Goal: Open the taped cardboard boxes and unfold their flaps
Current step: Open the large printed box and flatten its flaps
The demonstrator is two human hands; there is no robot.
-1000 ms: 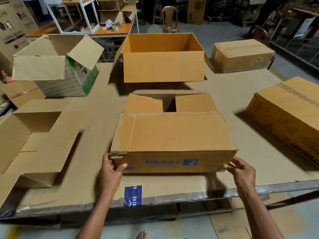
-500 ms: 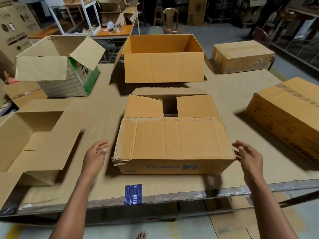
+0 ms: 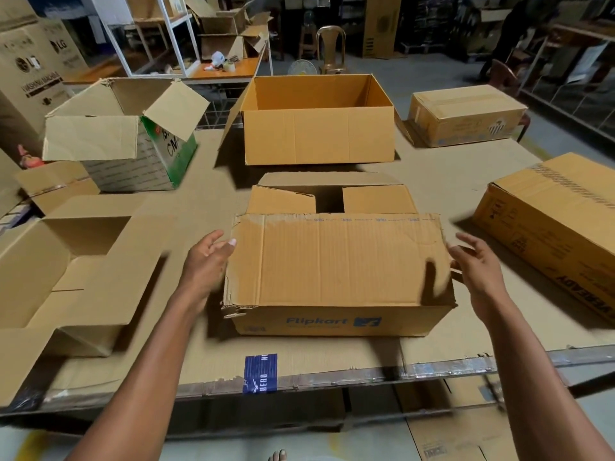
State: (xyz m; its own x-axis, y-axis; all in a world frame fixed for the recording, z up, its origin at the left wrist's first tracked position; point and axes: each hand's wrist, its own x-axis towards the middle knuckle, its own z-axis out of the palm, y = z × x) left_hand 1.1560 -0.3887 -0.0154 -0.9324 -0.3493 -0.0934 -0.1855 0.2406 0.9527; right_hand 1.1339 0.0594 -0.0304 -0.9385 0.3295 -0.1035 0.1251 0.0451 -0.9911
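Hands flank my Flipkart box on the table: left hand spread at its left edge, right hand spread beside its right.

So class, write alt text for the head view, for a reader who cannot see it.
Two open hands, left hand and right hand, flank a half-open Flipkart box on a cardboard-covered table. Opened boxes stand beyond and left; two taped boxes sit right.

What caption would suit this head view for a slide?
Open left hand and right hand flank a Flipkart box whose near flap is still folded.
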